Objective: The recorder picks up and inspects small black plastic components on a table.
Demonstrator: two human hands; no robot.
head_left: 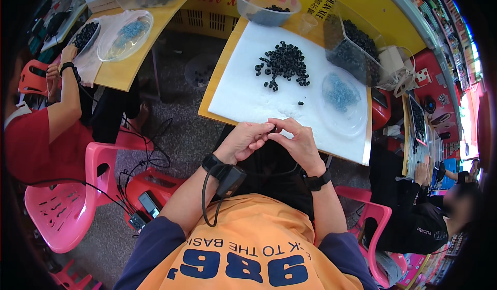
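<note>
"Those small parts (288,64), upper centre of the frame, are black?"
"Plain black, against a white sheet (239,90)."
"And lower down?"
"Orange shirt (259,212), navy sleeves (155,243); bright pink chair (79,202), lower left."

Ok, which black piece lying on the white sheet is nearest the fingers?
The lone black piece on the near side of the pile; it lies apart, the others cluster farther away.
</note>
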